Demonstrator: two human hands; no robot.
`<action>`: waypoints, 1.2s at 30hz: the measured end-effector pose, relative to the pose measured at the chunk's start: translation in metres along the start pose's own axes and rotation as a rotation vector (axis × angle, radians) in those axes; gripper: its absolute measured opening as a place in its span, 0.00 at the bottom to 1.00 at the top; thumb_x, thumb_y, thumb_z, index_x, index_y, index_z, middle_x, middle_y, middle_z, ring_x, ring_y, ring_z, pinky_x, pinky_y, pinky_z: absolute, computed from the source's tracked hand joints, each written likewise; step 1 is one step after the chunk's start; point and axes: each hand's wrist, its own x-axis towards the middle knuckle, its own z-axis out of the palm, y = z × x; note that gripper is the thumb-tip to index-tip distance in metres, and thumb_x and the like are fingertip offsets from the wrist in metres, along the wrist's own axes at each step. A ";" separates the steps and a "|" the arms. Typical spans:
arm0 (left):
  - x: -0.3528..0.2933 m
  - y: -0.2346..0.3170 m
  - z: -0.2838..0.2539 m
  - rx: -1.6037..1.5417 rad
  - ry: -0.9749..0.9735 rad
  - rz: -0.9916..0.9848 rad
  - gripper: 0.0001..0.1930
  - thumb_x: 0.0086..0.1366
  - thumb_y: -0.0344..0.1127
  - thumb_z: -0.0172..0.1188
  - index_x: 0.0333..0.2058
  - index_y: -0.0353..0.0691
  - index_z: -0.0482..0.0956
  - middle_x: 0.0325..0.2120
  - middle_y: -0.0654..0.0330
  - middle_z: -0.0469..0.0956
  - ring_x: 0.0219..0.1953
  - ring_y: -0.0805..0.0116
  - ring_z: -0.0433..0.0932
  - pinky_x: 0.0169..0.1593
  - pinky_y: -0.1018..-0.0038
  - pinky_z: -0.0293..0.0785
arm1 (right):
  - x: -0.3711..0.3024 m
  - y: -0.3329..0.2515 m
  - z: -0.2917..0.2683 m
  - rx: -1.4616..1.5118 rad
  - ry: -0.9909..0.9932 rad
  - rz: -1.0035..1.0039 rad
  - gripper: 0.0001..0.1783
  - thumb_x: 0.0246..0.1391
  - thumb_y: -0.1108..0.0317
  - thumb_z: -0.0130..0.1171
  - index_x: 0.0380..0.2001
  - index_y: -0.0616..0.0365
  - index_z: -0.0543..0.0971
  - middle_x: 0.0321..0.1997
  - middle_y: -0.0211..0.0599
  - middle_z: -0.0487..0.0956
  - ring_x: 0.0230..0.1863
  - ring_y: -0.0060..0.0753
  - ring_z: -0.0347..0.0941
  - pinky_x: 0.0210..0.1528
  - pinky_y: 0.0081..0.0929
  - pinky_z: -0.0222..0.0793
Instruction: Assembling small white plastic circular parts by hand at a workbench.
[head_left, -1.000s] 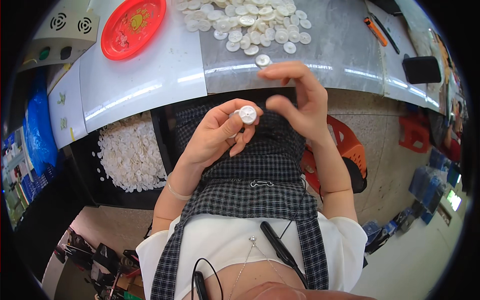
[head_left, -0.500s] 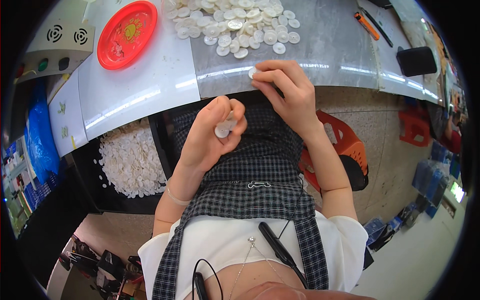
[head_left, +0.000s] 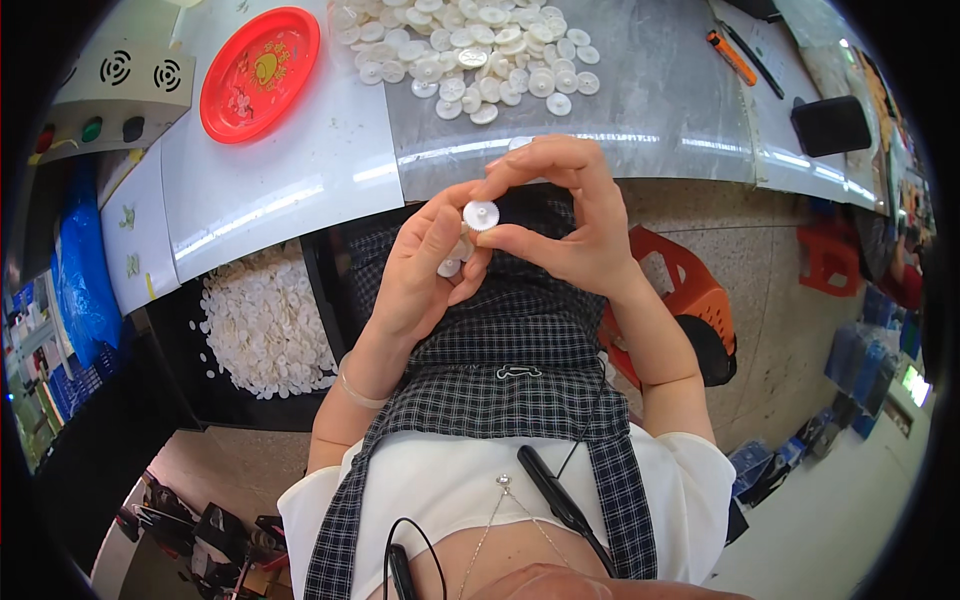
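Note:
Over my lap, in front of the table edge, my right hand [head_left: 565,215] is closed, its thumb and fingers pinching a small white plastic gear [head_left: 481,214] by its rim. The gear faces up, showing a raised hub in its middle. Close against it on the left, my left hand [head_left: 425,250] curls around a few more white gears [head_left: 452,262], partly hidden by its fingers; its fingertips reach the pinched gear. Beyond my hands, a heap of similar white gears [head_left: 490,50] lies on the grey tabletop. Another white piece on the table edge is mostly covered by my right hand.
A red oval plate [head_left: 222,120] stands on the table's left. Below it, a black tray [head_left: 285,408] holds many white discs [head_left: 265,330]. An orange cutter [head_left: 732,58], a pen [head_left: 752,60] and a black phone-like object [head_left: 832,126] lie right. An orange-red stool [head_left: 700,285] stands beside me.
My right hand has moved left and toward me from the table edge, meeting my left hand with a gear between its fingers. My left hand has shifted slightly and still holds its gears.

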 end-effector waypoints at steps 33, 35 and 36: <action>-0.001 0.006 -0.014 -0.434 -0.269 -0.265 0.23 0.77 0.45 0.34 0.57 0.32 0.64 0.32 0.62 0.67 0.27 0.79 0.63 0.16 0.90 0.59 | -0.006 0.015 -0.013 -0.383 0.112 -0.024 0.06 0.51 0.78 0.63 0.34 0.60 0.81 0.38 0.34 0.84 0.37 0.27 0.79 0.40 0.21 0.73; -0.002 0.007 -0.014 -0.432 -0.250 -0.280 0.23 0.77 0.45 0.35 0.57 0.33 0.64 0.32 0.62 0.67 0.27 0.79 0.63 0.15 0.91 0.59 | -0.007 0.013 -0.011 -0.198 0.109 0.138 0.04 0.57 0.76 0.60 0.36 0.63 0.78 0.38 0.38 0.84 0.41 0.26 0.79 0.44 0.21 0.74; -0.002 0.007 -0.014 -0.431 -0.251 -0.281 0.23 0.77 0.45 0.35 0.57 0.33 0.64 0.32 0.62 0.67 0.27 0.79 0.63 0.15 0.91 0.59 | -0.007 0.012 -0.011 -0.198 0.110 0.138 0.04 0.57 0.76 0.60 0.36 0.63 0.78 0.38 0.38 0.84 0.41 0.26 0.79 0.44 0.21 0.74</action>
